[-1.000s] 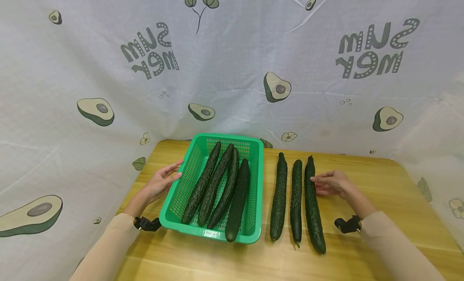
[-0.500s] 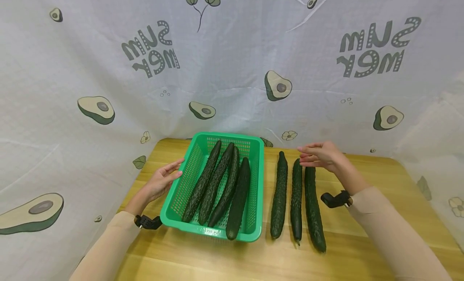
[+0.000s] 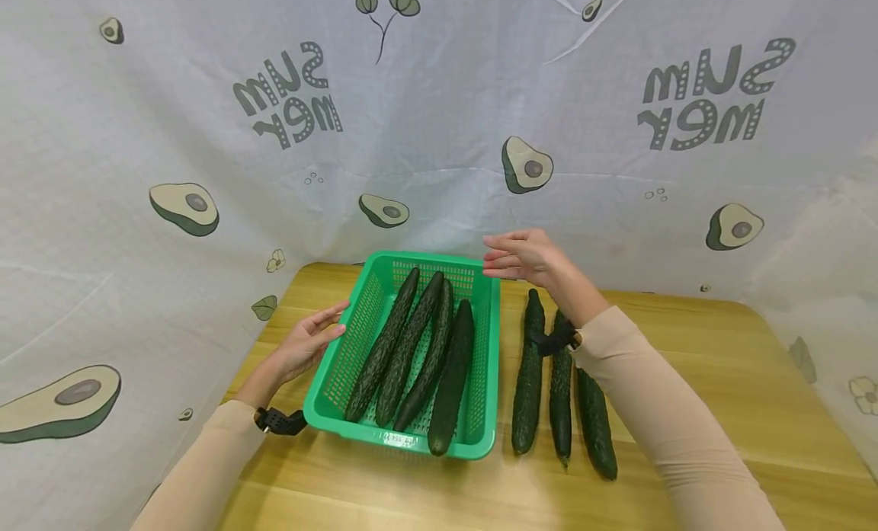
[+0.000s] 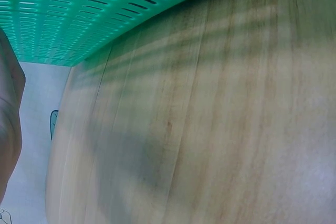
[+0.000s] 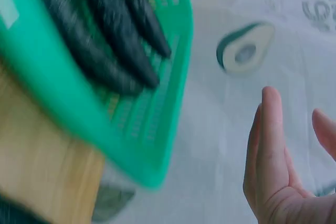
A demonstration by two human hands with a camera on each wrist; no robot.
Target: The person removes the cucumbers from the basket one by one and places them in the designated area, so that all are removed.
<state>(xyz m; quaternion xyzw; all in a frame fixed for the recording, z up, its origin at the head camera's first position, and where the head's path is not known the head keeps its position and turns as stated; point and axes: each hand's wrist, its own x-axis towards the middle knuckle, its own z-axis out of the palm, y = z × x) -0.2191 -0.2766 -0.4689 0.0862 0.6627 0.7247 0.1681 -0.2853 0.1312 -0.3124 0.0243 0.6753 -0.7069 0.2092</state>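
A green plastic basket (image 3: 485, 363) stands on the table with several long dark cucumbers (image 3: 453, 379) lying lengthwise in it. My left hand (image 3: 305, 347) is at the basket's left side, fingers extended with their tips at the rim. In the left wrist view only the edge of that hand (image 4: 8, 114) shows, under the slotted wall. Over the basket's far right corner is my right hand (image 3: 524, 257), fingers straight and thumb apart, holding nothing. The right wrist view shows its palm (image 5: 278, 182) in front of the cloth.
Right of the basket, a left cucumber (image 3: 527, 398), a middle cucumber (image 3: 560, 409) and a right cucumber (image 3: 598, 439) lie side by side, partly covered by my right wrist and sleeve. An avocado-print cloth (image 3: 425, 135) hangs behind the wooden table (image 3: 720, 363).
My right hand has left the rightmost cucumber on the table, risen, and swung left over the row to the basket's far right corner. The left hand and the cucumbers stay put.
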